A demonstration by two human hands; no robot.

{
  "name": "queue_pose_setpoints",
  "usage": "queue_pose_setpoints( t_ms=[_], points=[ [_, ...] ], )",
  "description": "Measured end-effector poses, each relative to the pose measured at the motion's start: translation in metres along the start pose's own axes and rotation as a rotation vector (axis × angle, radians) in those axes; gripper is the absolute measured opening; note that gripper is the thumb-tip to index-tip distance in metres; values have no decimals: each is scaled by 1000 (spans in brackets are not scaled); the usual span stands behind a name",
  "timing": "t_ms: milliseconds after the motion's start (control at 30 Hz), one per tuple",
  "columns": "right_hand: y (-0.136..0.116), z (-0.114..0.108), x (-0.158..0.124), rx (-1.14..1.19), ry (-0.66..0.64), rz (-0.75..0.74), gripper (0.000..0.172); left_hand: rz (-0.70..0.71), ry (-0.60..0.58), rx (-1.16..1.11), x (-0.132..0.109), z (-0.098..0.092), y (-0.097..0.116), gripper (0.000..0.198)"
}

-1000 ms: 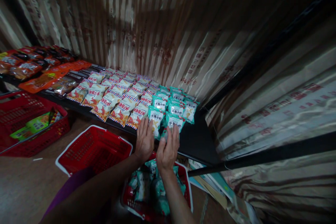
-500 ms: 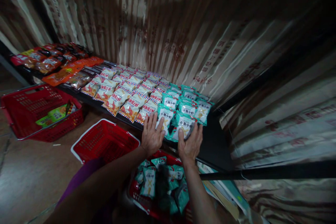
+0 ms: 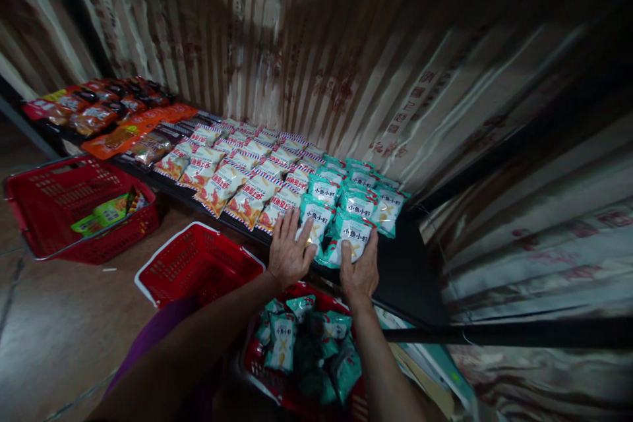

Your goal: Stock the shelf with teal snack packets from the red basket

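Observation:
Rows of teal-and-white snack bags stand at the right part of a black shelf [image 3: 415,277]. My left hand [image 3: 291,252] rests with spread fingers on the left side of a front teal bag [image 3: 317,216]. At the right side of the neighbouring front teal bag [image 3: 352,235] is my right hand [image 3: 360,270], its thumb on the bag's front and its fingers along the edge. White-and-orange snack bags [image 3: 252,198] lie in rows just left of the teal ones. Below my forearms, a red basket [image 3: 257,369] holds several more teal bags [image 3: 281,343].
An unfilled red basket [image 3: 198,264] with a white rim sits on the floor, left of my left forearm. Farther left, another red basket [image 3: 49,211] holds green packets [image 3: 111,210]. Orange and red packages [image 3: 96,115] lie at the shelf's left end. Striped sheeting [image 3: 316,46] hangs behind.
The view has shifted slightly, so the shelf goods appear a little farther right. My right hand's fingers have drawn in closer to the side of the front teal bag.

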State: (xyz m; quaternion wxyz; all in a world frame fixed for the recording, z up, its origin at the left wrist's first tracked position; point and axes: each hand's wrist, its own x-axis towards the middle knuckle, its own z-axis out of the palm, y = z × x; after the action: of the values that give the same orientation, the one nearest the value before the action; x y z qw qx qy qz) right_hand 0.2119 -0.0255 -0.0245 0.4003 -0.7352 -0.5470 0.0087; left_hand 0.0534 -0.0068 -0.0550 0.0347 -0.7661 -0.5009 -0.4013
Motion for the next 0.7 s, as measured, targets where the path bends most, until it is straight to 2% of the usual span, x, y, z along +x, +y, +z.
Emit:
queue_pose_setpoints(
  t_ms=[200, 500, 700],
  points=[
    [-3, -3, 0, 10, -30, 55, 76, 13, 24, 18, 4, 1, 3, 59],
    [1, 0, -1, -18, -18, 48, 75, 11, 41, -11, 1, 4, 7, 55],
    [0, 0, -1, -32, -4, 36, 75, 17, 73, -14, 7, 8, 7, 65]
  ],
)
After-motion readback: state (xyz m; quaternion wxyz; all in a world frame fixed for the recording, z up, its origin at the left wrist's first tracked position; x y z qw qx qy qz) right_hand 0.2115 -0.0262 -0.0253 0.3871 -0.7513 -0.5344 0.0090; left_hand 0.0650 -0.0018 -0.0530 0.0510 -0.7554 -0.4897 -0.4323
